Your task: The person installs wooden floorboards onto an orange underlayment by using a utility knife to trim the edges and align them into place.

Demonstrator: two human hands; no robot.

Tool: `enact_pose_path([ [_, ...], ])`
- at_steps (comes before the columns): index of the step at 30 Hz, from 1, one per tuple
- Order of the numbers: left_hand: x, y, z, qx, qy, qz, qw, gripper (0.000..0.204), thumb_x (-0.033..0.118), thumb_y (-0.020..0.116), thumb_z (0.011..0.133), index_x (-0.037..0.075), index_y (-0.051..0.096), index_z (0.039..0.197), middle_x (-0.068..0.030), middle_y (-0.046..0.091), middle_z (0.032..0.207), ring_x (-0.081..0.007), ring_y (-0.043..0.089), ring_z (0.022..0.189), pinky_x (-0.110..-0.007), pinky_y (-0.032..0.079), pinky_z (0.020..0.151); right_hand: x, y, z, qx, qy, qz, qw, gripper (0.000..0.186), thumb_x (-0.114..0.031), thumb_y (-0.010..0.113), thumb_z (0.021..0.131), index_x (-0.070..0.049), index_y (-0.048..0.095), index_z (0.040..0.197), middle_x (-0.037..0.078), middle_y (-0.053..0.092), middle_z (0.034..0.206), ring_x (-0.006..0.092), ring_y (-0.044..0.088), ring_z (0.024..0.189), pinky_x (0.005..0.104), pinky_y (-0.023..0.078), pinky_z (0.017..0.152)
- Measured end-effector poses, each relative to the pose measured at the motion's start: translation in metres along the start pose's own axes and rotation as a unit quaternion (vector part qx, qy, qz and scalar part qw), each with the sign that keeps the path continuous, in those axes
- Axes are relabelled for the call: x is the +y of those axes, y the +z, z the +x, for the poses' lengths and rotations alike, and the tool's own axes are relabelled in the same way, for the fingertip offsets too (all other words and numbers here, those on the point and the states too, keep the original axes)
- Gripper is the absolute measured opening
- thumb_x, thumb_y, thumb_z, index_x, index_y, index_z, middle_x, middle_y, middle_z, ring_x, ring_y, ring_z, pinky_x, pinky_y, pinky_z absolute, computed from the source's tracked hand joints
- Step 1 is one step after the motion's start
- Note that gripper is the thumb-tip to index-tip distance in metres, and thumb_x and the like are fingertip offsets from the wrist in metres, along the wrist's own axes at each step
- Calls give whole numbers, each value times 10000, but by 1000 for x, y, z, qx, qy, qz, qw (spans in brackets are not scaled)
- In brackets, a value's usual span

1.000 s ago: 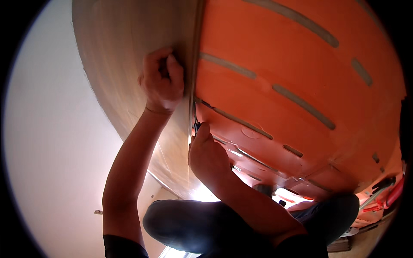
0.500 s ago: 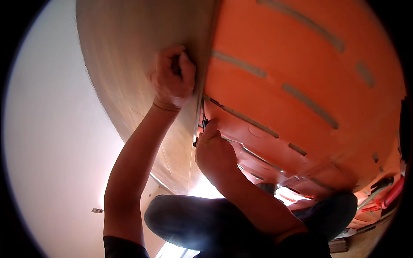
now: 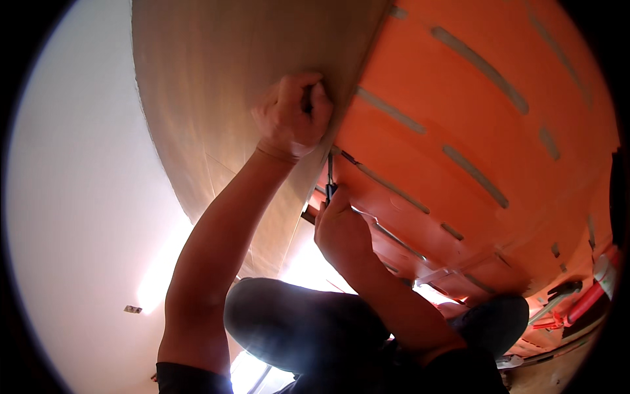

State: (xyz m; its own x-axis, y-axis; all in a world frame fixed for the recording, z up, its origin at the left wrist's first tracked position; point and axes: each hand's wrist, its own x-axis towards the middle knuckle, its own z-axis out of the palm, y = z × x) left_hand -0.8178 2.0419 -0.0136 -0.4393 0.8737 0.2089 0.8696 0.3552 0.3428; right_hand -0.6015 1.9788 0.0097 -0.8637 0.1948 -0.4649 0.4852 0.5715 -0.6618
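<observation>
My left hand point(image 3: 295, 115) is curled into a fist, resting on or just over the brown wood-look flooring point(image 3: 230, 59) near its edge. Nothing shows in the dark gap between its thumb and fingers. My right hand point(image 3: 343, 226) is closed around a thin tool point(image 3: 331, 177) with a narrow metal shaft and a dark handle end. The shaft points away from me, and its tip reaches the flooring's edge, where the orange underlay point(image 3: 407, 157) begins. Most of the handle is hidden in my palm, so I cannot tell its exact kind.
Grey slots run across the orange underlay. A hammer point(image 3: 558, 299) and a red-handled tool point(image 3: 584, 305) lie at the far right. A white wall point(image 3: 79, 171) with a socket point(image 3: 133, 308) rises on the left. My bent knees point(image 3: 295, 322) are close below my hands.
The view has shifted, so flooring edge and both hands appear further right. My left fist stays by the edge, and my right hand keeps its grip on the thin tool.
</observation>
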Motion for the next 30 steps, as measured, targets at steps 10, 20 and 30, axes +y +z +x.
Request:
enact_pose_path([
  [10,0,-4,2,25,-4,-30,999,94,59,685,878,79,672,969,-38,625,666,-191,594,509,-325,484,496,26,-73,-29,-13,9,146,989,361,-197,647,985,81,549,1195,247,681,1005,433,685,720,469,575,669],
  [20,1,-7,7,53,-15,-29,998,105,83,696,825,127,648,908,-35,631,668,-235,637,581,-355,490,494,32,-79,62,179,92,274,940,279,-149,718,937,-61,668,1197,41,727,729,217,713,606,339,563,582],
  [30,3,-5,7,62,-11,-24,998,113,82,692,836,133,628,914,-24,614,654,-238,626,574,-369,474,480,27,-51,63,310,62,111,942,237,-120,762,905,-99,692,1130,-4,722,721,162,689,561,304,527,511],
])
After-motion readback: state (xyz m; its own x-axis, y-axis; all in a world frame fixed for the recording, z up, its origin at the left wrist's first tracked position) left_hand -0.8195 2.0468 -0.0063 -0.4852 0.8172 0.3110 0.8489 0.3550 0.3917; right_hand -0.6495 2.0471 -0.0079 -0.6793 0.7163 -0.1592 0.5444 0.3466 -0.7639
